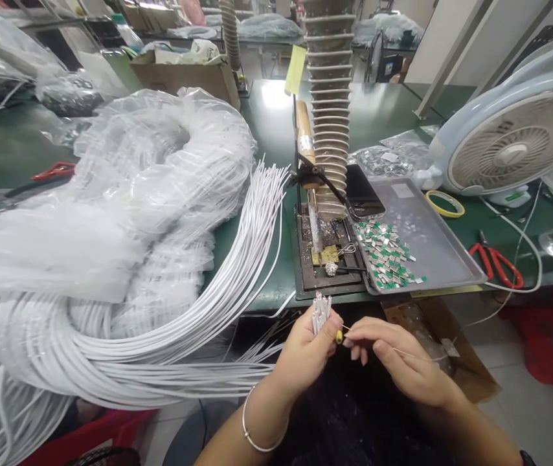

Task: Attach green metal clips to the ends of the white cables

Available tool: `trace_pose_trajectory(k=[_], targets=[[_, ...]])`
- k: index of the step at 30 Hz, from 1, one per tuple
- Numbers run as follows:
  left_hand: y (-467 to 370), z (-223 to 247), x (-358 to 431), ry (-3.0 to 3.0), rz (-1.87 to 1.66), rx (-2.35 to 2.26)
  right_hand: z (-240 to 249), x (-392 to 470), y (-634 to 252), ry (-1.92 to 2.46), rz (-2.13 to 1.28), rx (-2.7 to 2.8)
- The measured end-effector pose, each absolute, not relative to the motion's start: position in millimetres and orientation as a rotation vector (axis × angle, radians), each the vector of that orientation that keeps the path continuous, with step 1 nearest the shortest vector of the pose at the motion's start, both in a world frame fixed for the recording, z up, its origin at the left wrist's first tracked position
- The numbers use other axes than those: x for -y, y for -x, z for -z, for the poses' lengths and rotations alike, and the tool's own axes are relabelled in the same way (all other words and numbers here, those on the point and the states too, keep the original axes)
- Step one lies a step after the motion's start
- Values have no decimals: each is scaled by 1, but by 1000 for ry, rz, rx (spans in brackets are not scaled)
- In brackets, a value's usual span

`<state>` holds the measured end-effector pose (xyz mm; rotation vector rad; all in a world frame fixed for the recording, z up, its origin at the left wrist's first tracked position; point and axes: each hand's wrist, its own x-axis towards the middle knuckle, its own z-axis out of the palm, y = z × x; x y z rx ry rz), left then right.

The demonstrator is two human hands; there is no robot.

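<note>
Holds white cable ends [322, 312] bunched in left hand [305, 355], just off the near edge of green bench [283, 268], pinches thin wire [425, 356] in right hand [400, 346], and risks splaying the bunch through a slackened hold or snagged wire.

The left hand [309, 346] is curled closed, thumb forward; just right of it, the right hand [400, 349] points bent fingers leftward. Both forearms [483, 427] extend from the near side.

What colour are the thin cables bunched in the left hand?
White cables, seen best in the head view.
</note>
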<state>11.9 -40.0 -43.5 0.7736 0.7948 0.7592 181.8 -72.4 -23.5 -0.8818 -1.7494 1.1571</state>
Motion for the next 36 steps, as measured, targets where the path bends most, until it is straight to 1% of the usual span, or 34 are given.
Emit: trace_pose_trajectory(k=[3,9,12,15,19,23,30,36], targets=[[-11,44,35,-688,-774,-711,12,71,-193,963,-1022,1818],[-7,44,29,-664,-862,-635,0,54,-220,1384,-373,1744],[-7,46,28,-646,-892,-568,-5,31,-229,1600,-176,1733],[-8,47,27,-629,-905,-530,-9,7,-234,1759,-133,1809],[-9,46,25,-586,-926,-557,-10,-17,-233,1954,-176,1943],[-9,43,25,-573,-953,-610,-4,-30,-228,2063,-100,2018],[-10,43,23,-619,-995,-736,2,-33,-224,2124,44,2116],[-9,43,22,-643,-931,-782,8,-31,-228,2044,91,2151]])
